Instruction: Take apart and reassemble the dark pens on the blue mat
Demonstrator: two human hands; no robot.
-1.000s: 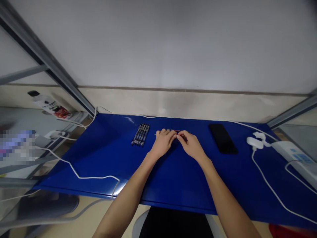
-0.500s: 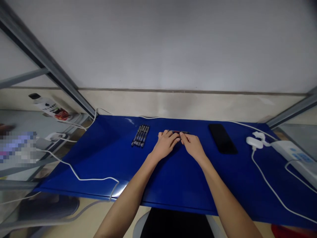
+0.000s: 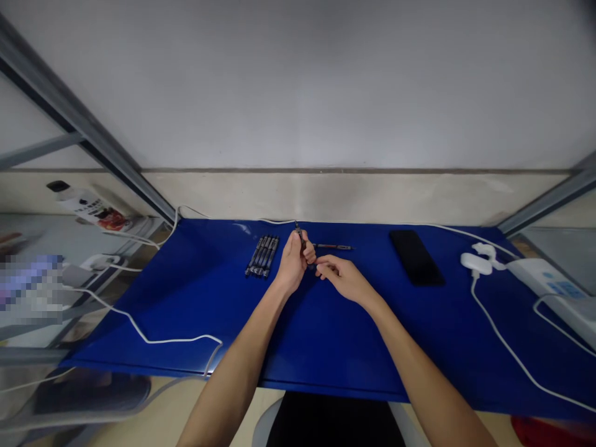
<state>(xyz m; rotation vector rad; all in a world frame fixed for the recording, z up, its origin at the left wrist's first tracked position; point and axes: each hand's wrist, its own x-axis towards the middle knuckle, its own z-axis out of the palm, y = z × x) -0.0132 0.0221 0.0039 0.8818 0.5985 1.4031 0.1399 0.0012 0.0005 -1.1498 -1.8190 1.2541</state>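
My left hand (image 3: 292, 264) is closed around a dark pen (image 3: 298, 230), one end of which sticks up above the fingers toward the wall. Just right of it, my right hand (image 3: 342, 276) has its thumb and fingers pinched together near the lower end of that pen. Whether they grip the pen or a small part is hidden. Behind both hands, another pen (image 3: 342, 247) lies crosswise on the blue table (image 3: 326, 347). Left of my left hand, several dark pens (image 3: 262, 256) lie side by side in a slanted row.
A black phone (image 3: 416, 257) lies to the right. Beyond it are a white plug-like device (image 3: 475, 264) with a cable and a white power strip (image 3: 554, 288). White cable (image 3: 181, 339) crosses the table's left part. A bottle (image 3: 90, 208) stands on the neighbouring surface. A wall borders the back.
My left hand has lifted a pen from the table and turned it upright. My right hand has shifted left and toward me. The crosswise pen behind them is now uncovered.
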